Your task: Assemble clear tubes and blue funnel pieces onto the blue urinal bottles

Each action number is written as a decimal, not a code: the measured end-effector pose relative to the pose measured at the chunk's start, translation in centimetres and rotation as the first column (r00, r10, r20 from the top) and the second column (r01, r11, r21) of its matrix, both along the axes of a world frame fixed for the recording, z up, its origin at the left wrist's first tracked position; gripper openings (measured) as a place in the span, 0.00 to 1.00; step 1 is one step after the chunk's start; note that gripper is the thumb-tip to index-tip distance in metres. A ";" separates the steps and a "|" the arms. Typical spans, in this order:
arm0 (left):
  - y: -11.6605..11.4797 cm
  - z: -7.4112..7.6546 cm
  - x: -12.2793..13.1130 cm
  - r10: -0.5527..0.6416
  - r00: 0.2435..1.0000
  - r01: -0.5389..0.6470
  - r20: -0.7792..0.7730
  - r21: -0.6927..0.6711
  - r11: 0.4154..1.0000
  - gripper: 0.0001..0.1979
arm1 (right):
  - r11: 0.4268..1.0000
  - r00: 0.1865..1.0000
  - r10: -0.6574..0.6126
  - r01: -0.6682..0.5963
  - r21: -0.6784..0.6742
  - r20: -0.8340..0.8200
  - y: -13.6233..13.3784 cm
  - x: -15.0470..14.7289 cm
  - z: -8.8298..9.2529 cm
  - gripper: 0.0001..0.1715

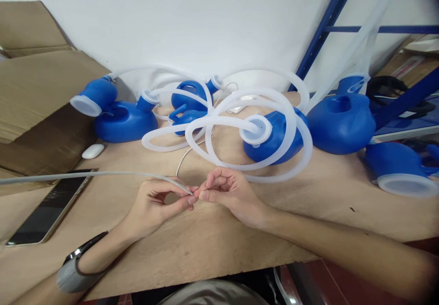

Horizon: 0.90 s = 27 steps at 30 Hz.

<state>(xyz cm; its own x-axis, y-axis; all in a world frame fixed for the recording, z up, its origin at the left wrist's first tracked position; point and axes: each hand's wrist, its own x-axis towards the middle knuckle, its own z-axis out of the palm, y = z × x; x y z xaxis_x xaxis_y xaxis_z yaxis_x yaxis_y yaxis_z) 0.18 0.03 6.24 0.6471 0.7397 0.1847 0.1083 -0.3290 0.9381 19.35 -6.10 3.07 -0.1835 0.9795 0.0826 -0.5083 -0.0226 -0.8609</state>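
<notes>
A thin clear tube [85, 175] runs in from the left edge across the wooden table [212, 241]. My left hand [156, 204] pinches its end between thumb and fingers. My right hand [228, 193] meets it fingertip to fingertip, fingers pressed together at the tube's tip; whether it holds anything else is hidden. Just behind the hands lies a blue plastic bottle [274, 136] with a white cap, wrapped by loops of white corrugated hose [295, 136].
More blue bottles [123, 120] [341, 120] [399, 168] with white hoses line the back by the wall. A laptop [51, 206] and a white mouse [92, 151] lie at left beside flattened cardboard [37, 94]. A blue shelf frame [329, 19] stands at right.
</notes>
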 end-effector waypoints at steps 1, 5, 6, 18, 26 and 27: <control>0.0 0.0 0.0 -0.002 1.000 0.002 0.003 0.006 1.000 0.05 | 1.000 1.000 -0.002 0.002 0.001 0.008 0.0 0.0 0.0 0.17; -0.1 -0.1 0.0 -0.004 1.000 0.004 0.017 0.041 0.999 0.06 | 0.998 0.996 -0.045 0.042 0.047 0.076 -0.1 -0.1 -0.1 0.17; -0.1 -0.2 0.0 -0.002 1.000 0.001 0.019 0.059 0.998 0.06 | 0.995 0.991 -0.069 0.060 0.082 0.112 -0.1 -0.1 -0.2 0.17; 2.5 -0.7 -1.0 0.075 0.856 0.285 0.511 -0.588 0.757 0.10 | 0.130 0.529 -0.753 -0.465 0.876 0.392 1.6 3.6 -1.2 0.16; 2.0 -1.2 -0.9 -0.044 0.819 0.459 0.573 -0.606 0.649 0.06 | 0.710 0.691 -0.472 -0.070 0.701 0.547 1.9 3.1 -1.1 0.11; 1.8 -1.3 -0.9 -0.067 0.821 0.460 0.567 -0.588 0.665 0.06 | 0.760 0.695 -0.441 -0.047 0.649 0.567 1.6 3.0 -0.9 0.11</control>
